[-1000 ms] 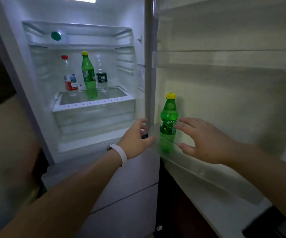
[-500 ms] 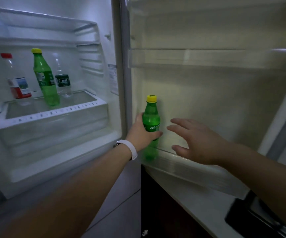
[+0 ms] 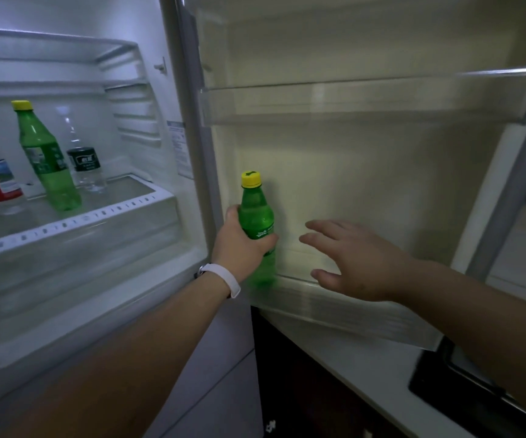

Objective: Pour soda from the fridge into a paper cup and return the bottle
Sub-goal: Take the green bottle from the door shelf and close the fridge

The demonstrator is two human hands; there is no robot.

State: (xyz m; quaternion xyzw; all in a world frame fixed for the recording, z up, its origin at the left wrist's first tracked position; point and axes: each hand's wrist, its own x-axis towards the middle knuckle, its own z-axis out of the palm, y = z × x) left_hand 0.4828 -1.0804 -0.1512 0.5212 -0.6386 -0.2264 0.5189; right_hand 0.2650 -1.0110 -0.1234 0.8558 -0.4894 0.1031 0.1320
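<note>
The fridge [image 3: 75, 248] is open, to the left of both hands. The left hand [image 3: 239, 245] keeps its fingers wrapped around the soda [image 3: 257, 222], which still stands in the door shelf [image 3: 350, 306]. Just right of it, the right hand [image 3: 354, 263] stays spread and holds nothing. Little has changed.

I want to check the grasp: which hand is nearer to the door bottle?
Left. The left hand grips the door bottle; the right hand hovers open beside it, apart.
</note>
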